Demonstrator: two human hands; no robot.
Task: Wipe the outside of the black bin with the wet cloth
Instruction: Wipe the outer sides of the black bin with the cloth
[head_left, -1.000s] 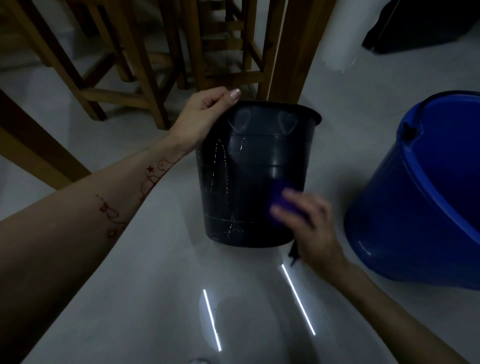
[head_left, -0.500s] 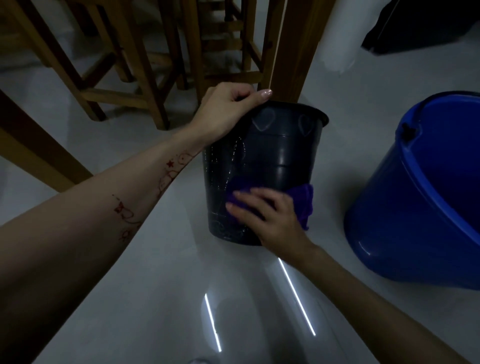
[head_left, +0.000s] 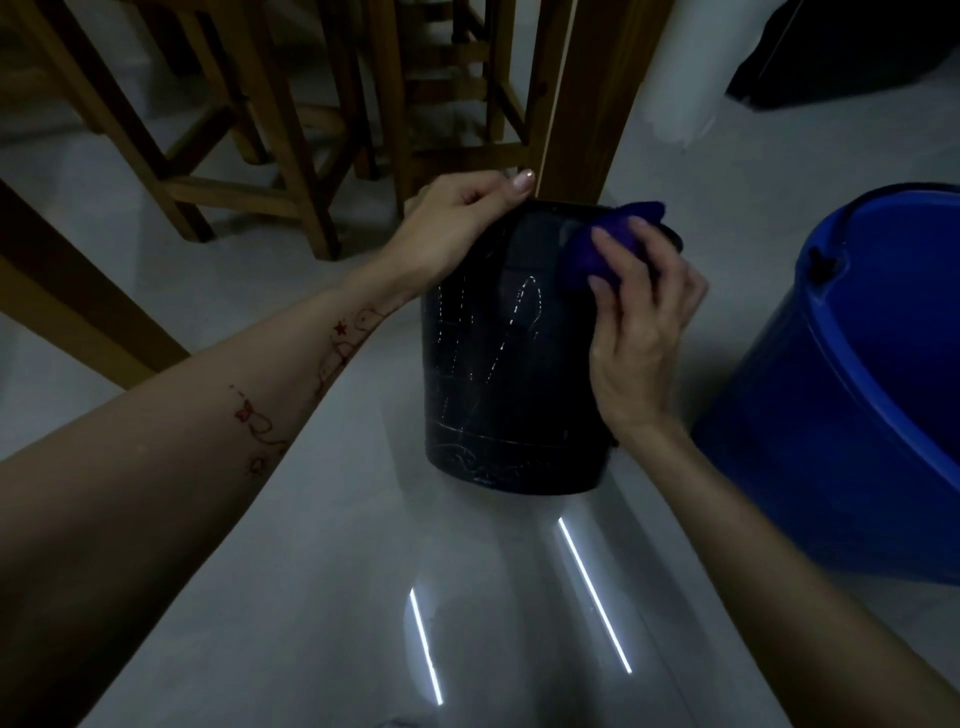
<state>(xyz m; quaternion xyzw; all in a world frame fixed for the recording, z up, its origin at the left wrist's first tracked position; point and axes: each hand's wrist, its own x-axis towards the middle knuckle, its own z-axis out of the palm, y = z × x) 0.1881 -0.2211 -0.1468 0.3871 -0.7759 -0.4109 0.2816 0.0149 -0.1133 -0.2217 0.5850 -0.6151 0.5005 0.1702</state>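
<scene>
The black bin (head_left: 498, 374) stands upright on the pale glossy floor, its side streaked with wet lines. My left hand (head_left: 457, 228) grips the bin's rim at the upper left. My right hand (head_left: 639, 322) presses a purple cloth (head_left: 602, 244) against the upper right of the bin's outer wall, just under the rim. Part of the cloth bunches above my fingers at the rim.
A large blue bucket (head_left: 852, 384) stands close on the right of the bin. Wooden table and chair legs (head_left: 587, 98) crowd right behind and to the left. A dark object (head_left: 831, 47) lies at the far right. Open floor (head_left: 363, 597) stretches in front.
My right hand has carried the cloth from low on the bin's side up to near the rim. My left hand has shifted along the rim and the bin has turned slightly.
</scene>
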